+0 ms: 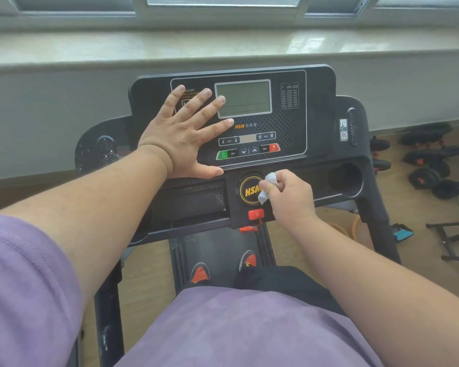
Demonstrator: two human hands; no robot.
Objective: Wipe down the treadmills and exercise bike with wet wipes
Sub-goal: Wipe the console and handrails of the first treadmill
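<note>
Your left hand (182, 136) lies flat and spread on the black treadmill console (239, 115), fingers straight, palm down on the panel's left part, with the fingertips reaching the left edge of the grey rectangular display screen (243, 98) and the thumb stretched along the panel's lower edge. Your right hand (289, 197) is curled round a small crumpled white wet wipe (268, 186), pinching it between thumb and fingers and holding it against the right side of the round black-and-yellow HSM badge (249, 190), which sits just below the console panel at its middle. Just below that badge is the red rectangular safety key (256, 214), with a red clip and cord (248, 229) hanging under it. On the console's lower row you can see the green start button (222, 154) at the left end and the red stop button (274, 147) at the right end, with two arrow keys between them. To the right of the badge, a deep round black cup holder (346, 178) is sunk into the tray; to the left of the badge, the flat black tray (196, 194) carries pale dust and specks. Below the console, the dark treadmill belt (217, 250) shows your two black-and-orange shoes (200, 274). Right of the console, on the wooden floor (414, 207), lie several black dumbbells (429, 160). Beyond the console runs a pale stone windowsill (143, 46).
</note>
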